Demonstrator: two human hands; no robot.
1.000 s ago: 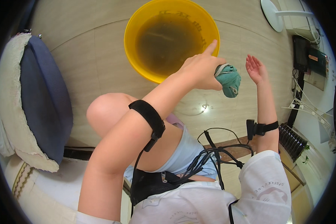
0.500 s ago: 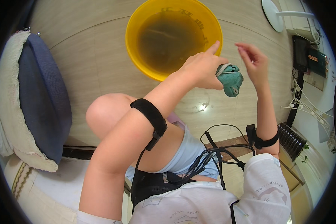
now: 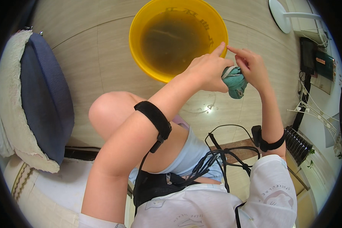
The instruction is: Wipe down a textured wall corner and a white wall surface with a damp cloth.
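My left hand is closed around a bunched green cloth with a pale strip or edge along its top. The cloth sticks out past the thumb, just outside the lower right rim of a yellow bucket. Dark, murky water fills the bucket's lower part. At the cloth's right side is my right hand, its index finger stretched toward the left index fingertip and its thumb apart, beside the cloth. I cannot make out whether the right thumb presses on it.
Wet spots glisten on the tiled floor below the cloth. A cushioned blue seat stands at the left. Black cables hang over my lap. On the right are a white stand, white cords and a dark ribbed object.
My right hand has moved left, from apart to right beside the cloth, its index finger now nearly meeting the left one. The left hand keeps its hold in about the same place.
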